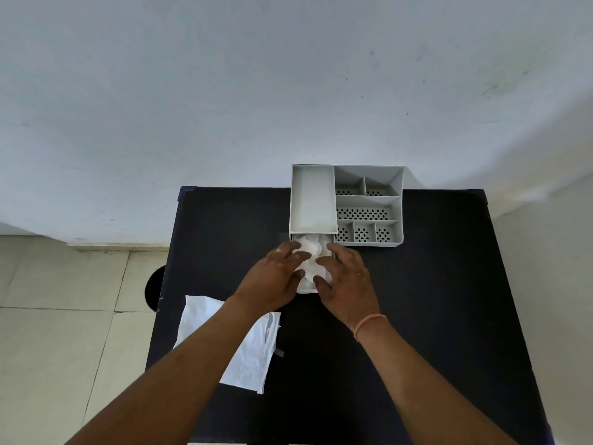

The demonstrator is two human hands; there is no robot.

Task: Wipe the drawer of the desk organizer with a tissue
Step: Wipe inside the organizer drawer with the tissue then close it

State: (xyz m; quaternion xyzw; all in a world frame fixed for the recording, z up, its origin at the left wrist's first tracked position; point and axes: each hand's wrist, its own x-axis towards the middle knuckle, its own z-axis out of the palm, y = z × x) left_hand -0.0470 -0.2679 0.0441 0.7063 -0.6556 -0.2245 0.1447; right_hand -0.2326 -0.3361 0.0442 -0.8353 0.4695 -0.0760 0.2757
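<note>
Ahead of fingers (298, 255): desk organizer (346, 203) body stands directly beyond, blocking the way.
Between both hands: crumpled tissue (309, 258) fills the pulled-out drawer (303, 289).
Left of fingers: bare table (224, 236).
Near left: flat tissue sheet (253, 351) on table.
Right: table open.

We extend both forearms forward; left hand (278, 275) and right hand (345, 277) sit close together, fingers curled inward.

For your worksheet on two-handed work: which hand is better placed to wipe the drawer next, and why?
Probably the right hand: its fingers rest on the crumpled tissue in the open drawer, while the left hand grips the drawer's side.
</note>
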